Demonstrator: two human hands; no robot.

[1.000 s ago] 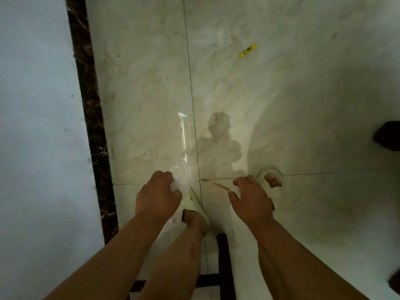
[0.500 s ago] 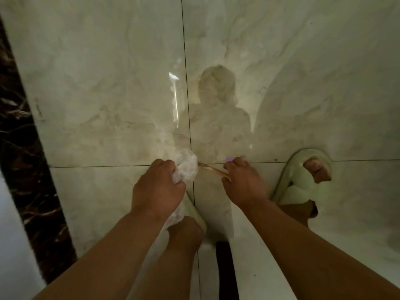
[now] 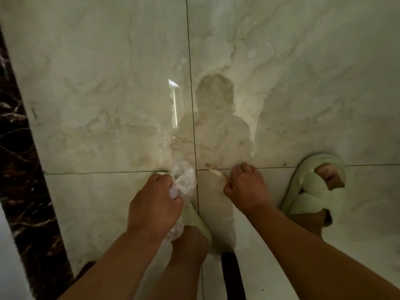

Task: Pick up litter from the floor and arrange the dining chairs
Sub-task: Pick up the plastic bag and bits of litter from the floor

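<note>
My left hand (image 3: pixel 154 204) is closed around a crumpled clear plastic wrapper (image 3: pixel 184 180), which bulges out above and below the fist. My right hand (image 3: pixel 246 189) pinches one end of a thin pale wooden stick (image 3: pixel 217 171); the stick points up and left over the tile joint. Both hands hang low above the glossy marble floor (image 3: pixel 108 83). No chair seat or back shows in this view.
My feet in pale green slippers stand on the tiles, the right slipper (image 3: pixel 313 187) beside my right hand, the left slipper (image 3: pixel 194 219) under my left hand. A dark marble border strip (image 3: pixel 23 169) runs along the left. A black bar (image 3: pixel 232 276) lies at the bottom centre.
The view has dropped closer to the floor and the yellow scrap farther ahead has left the frame. My right foot has stepped forward. Both hands keep their hold on wrapper and stick.
</note>
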